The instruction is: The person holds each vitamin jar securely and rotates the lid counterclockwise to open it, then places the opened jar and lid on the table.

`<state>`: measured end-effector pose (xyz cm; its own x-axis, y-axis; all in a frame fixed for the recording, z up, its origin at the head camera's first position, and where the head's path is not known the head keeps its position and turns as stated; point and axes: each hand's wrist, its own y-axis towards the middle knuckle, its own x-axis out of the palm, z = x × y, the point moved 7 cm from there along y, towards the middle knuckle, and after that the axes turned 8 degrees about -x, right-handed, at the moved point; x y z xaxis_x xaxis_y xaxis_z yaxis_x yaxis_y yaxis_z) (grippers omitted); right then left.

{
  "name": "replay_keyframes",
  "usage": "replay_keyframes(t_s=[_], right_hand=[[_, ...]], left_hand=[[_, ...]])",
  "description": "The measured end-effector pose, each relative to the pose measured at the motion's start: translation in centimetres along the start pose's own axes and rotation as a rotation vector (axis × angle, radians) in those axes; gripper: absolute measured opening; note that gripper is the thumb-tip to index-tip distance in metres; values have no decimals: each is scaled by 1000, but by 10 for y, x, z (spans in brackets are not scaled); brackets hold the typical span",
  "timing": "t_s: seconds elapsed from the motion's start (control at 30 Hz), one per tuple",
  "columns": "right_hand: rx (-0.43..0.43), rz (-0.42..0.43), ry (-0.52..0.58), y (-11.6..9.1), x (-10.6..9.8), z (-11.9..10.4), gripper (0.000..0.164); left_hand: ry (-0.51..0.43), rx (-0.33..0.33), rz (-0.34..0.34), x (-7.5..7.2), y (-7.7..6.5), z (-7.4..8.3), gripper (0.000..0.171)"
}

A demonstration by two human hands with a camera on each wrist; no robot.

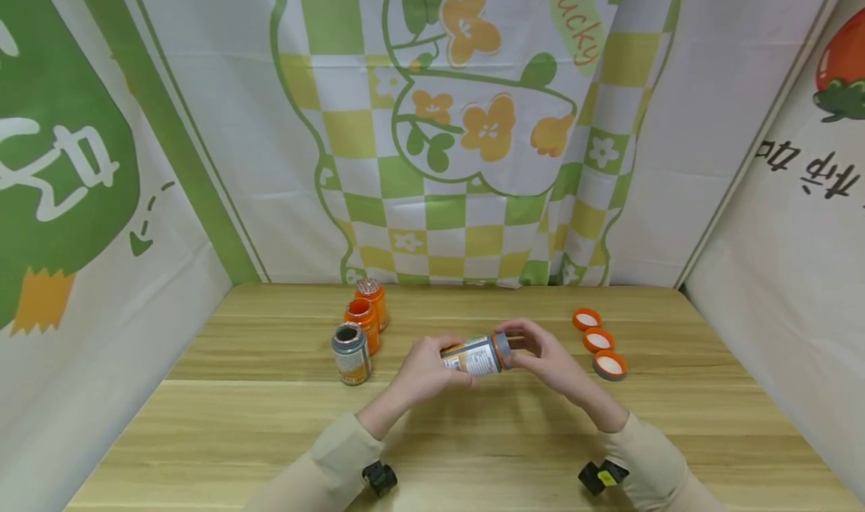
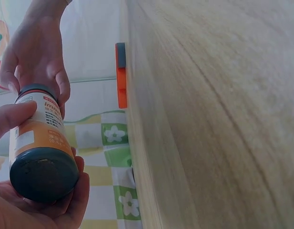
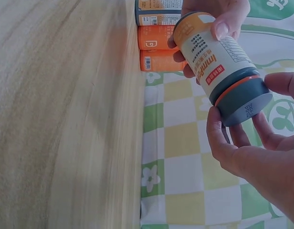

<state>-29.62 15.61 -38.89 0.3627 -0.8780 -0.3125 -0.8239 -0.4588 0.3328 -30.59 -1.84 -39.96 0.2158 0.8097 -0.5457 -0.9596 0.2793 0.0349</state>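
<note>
A supplement bottle (image 1: 475, 357) with a grey base and an orange and white label is held tilted above the table. My left hand (image 1: 430, 367) grips its body, thumb across the label in the left wrist view. My right hand (image 1: 549, 360) holds the bottle's grey cap (image 3: 244, 101) with thumb and fingertips spread around its edge. An orange ring shows between cap and bottle in the right wrist view. The bottle's dark base (image 2: 44, 174) faces the left wrist camera.
Left of the hands stand a grey open-topped bottle (image 1: 352, 356), an orange open-topped bottle (image 1: 365, 324) and another orange bottle (image 1: 373, 302) behind. Three orange-rimmed caps (image 1: 586, 319) lie in a row on the right, white liners up. A patterned curtain (image 1: 446, 227) borders the wooden table (image 1: 270, 429).
</note>
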Motion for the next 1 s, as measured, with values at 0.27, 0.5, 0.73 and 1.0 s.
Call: replay_keyframes(t_s=[0.27, 0.5, 0.73, 1.0], right_hand=[[-68, -1, -16, 0, -1, -5, 42], [-96, -16, 5, -1, -1, -8, 41], [-106, -35, 26, -2, 0, -8, 37], [-122, -34, 59, -2, 1, -10, 35]], left_hand=[[-50, -44, -40, 2, 0, -3, 53], [-67, -57, -49, 4, -1, -3, 54], [-85, -57, -59, 4, -2, -4, 55], [-83, -61, -63, 5, -1, -6, 54]])
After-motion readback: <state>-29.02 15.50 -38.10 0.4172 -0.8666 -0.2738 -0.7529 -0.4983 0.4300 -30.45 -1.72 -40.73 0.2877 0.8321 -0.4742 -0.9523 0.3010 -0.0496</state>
